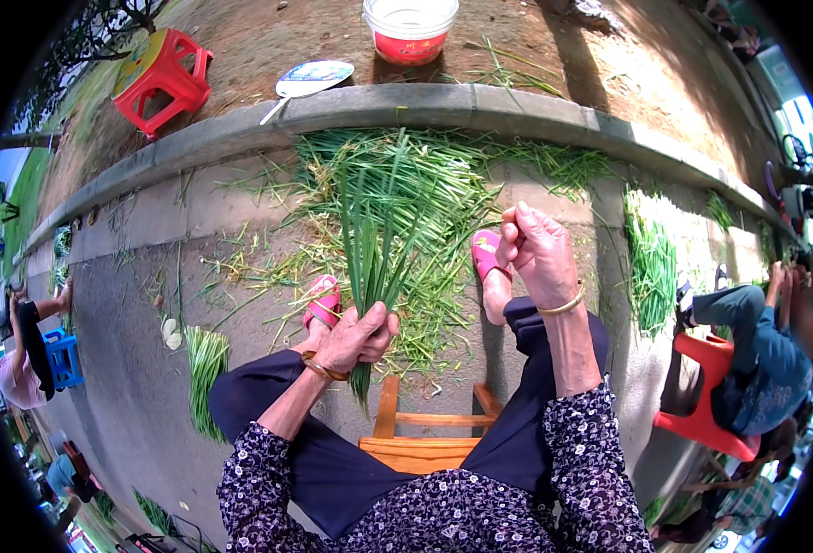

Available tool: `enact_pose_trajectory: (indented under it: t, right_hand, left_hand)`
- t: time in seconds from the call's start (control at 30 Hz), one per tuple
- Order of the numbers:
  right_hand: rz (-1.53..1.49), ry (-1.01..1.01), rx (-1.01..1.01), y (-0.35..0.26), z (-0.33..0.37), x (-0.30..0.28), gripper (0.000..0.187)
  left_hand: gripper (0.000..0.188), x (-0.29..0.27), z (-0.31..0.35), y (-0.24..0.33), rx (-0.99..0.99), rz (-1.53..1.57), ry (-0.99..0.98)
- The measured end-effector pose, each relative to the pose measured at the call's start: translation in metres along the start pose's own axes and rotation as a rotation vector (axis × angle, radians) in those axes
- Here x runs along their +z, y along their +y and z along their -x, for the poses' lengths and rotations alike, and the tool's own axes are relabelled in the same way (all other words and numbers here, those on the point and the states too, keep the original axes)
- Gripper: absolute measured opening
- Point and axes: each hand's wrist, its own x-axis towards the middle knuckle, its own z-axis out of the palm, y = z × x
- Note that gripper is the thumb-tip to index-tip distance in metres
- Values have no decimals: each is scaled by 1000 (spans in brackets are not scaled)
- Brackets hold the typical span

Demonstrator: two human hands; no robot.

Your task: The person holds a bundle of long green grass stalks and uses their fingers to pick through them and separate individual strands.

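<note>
My left hand (359, 339) is wrapped round a bunch of long, narrow chive-like leaves (370, 263). The bunch stands nearly upright between my knees, its leaves fanning out at the top and a short end showing below my fist. To the right, my right hand (543, 253) is raised apart from the bunch, its fingers curled and pinched together. Whatever lies between those fingertips, if anything, is too small to make out. Beyond both hands, a large heap of the same green leaves (425, 175) lies against the kerb, with loose bits strewn around my pink slippers (324, 300).
Bundled leaves lie on the ground left (206, 382) and right (651, 263). Past the kerb (425, 103) are a red-and-white bucket (410, 41), a hand fan (314, 77) and a red stool (171, 78). A person (766, 341) sits on an orange-red stool (706, 405) at right; others sit at left.
</note>
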Motion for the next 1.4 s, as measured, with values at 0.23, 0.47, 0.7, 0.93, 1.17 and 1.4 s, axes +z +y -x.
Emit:
enact_pose_trajectory:
  t: [0.23,0.47,0.7,0.93,1.17,1.4]
  right_hand:
    - [-78,-128,11,-3,-1,2,15]
    - [71,-183,-9,-1,0,3,17]
    - [-17,-198,-13,-3,-2,0,17]
    - [-176,-271,-6,-2,-4,-5,19]
    - [-445,-381,13,-2,-9,-13,20]
    - [-546,-405,21,0,-14,-21,20]
  left_hand:
    - [38,5,3,2,-16,-157,53]
    - [42,7,2,-4,78,-469,85]
    - [53,7,4,-2,29,-493,79]
    - [56,14,7,9,16,-426,54]
    - [56,9,5,3,25,-355,21]
    - [55,0,3,-3,23,-250,67]
